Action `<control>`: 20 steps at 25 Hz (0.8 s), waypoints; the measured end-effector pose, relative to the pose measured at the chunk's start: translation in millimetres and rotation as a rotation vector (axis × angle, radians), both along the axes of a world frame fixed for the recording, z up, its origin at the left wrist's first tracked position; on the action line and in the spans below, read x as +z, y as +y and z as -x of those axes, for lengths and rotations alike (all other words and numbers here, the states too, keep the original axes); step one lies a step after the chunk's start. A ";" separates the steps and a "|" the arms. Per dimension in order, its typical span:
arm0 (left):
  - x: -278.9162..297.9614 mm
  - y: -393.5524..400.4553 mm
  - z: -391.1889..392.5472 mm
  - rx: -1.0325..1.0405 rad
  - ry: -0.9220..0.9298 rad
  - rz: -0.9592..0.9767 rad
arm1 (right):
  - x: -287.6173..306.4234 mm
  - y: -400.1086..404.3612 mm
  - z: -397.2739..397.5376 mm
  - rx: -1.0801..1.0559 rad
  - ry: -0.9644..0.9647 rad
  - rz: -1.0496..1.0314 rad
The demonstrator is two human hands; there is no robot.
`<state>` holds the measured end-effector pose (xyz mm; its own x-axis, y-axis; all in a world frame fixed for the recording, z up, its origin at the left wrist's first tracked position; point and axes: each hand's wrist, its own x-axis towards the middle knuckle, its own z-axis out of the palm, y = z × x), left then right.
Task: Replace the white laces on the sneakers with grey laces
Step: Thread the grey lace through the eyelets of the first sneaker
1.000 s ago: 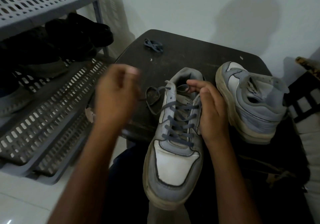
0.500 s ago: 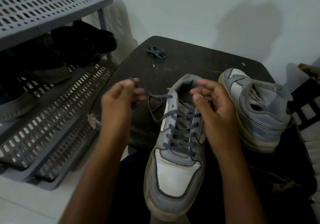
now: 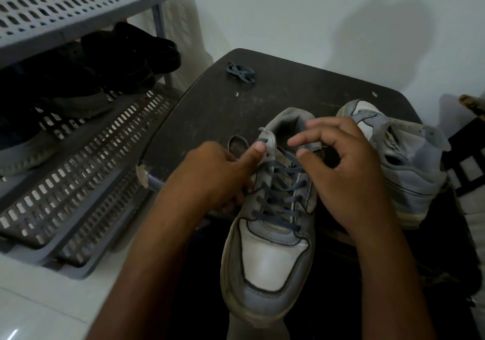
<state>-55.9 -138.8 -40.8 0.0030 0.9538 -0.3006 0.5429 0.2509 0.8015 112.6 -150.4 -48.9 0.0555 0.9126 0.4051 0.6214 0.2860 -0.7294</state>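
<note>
A grey and white sneaker (image 3: 273, 258) lies toe toward me, half on my lap and half on the dark table (image 3: 288, 90). A grey lace (image 3: 283, 195) crosses its eyelets. My left hand (image 3: 217, 176) presses its thumb on the left top eyelet flap, fingers curled, and a loop of the lace comes out beyond it. My right hand (image 3: 343, 171) curls over the right side of the collar, with index finger and thumb close together at the lace by the tongue. The second sneaker (image 3: 409, 171) lies unlaced on the right. A bundled grey lace (image 3: 241, 73) sits at the table's far edge.
A grey perforated plastic shoe rack (image 3: 78, 182) stands on the left, with black shoes (image 3: 118, 58) on its middle shelf. A white wall is behind the table. Dark cloth and a black-and-white object fill the right edge.
My left hand came in from the left and now rests against the sneaker's eyelet flap. My right hand shifted slightly, fingers lower over the tongue. The lace loop got smaller.
</note>
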 end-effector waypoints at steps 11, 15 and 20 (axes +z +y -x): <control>4.2 -3.3 0.6 0.190 -0.763 -0.084 | -2.7 -3.3 22.8 0.064 -0.247 0.029; 4.7 -4.4 -0.5 0.183 -0.865 -0.107 | -7.8 -0.8 29.6 -0.018 -0.253 -0.007; 11.1 -3.9 5.9 0.172 -1.025 -0.231 | -9.9 2.8 26.9 0.028 -0.207 -0.015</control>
<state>-61.8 -142.7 -29.7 0.0116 0.9990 -0.0423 -0.4468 0.0430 0.8936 85.7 -147.6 -58.8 -0.0553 0.9066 0.4183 0.7494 0.3145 -0.5826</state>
